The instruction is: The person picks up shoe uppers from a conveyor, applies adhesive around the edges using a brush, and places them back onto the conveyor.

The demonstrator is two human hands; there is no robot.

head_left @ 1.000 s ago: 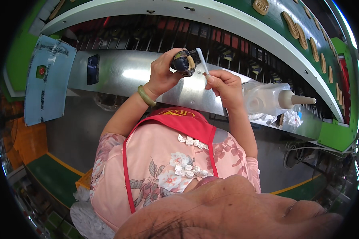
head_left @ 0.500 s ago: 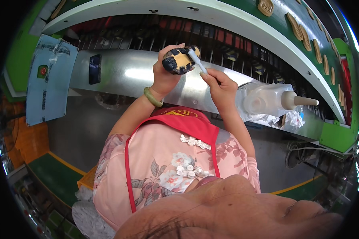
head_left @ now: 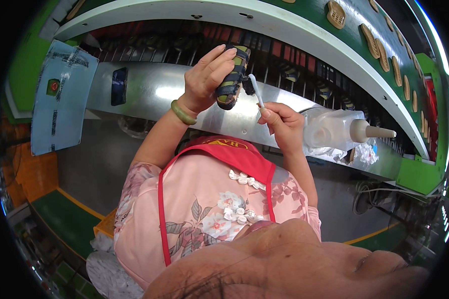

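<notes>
- Shoe (head_left: 236, 74), strapped in navy and olive, is held up in your left hand (head_left: 204, 82), seen partly against the metal worktop (head_left: 157, 92)
- Long axis runs away from you, far end tipped slightly right
- Your left fingers are closed over its left side and upper face; the thumb is hidden
- Black flap (head_left: 248, 85) stands out from its right side, toward your right hand (head_left: 284, 122)
- Your right fingers pinch the white brush (head_left: 258, 92), its head just beside that flap; contact cannot be confirmed
- Left hand is nearer, being on the shoe; right hand sits apart, to its right
</notes>
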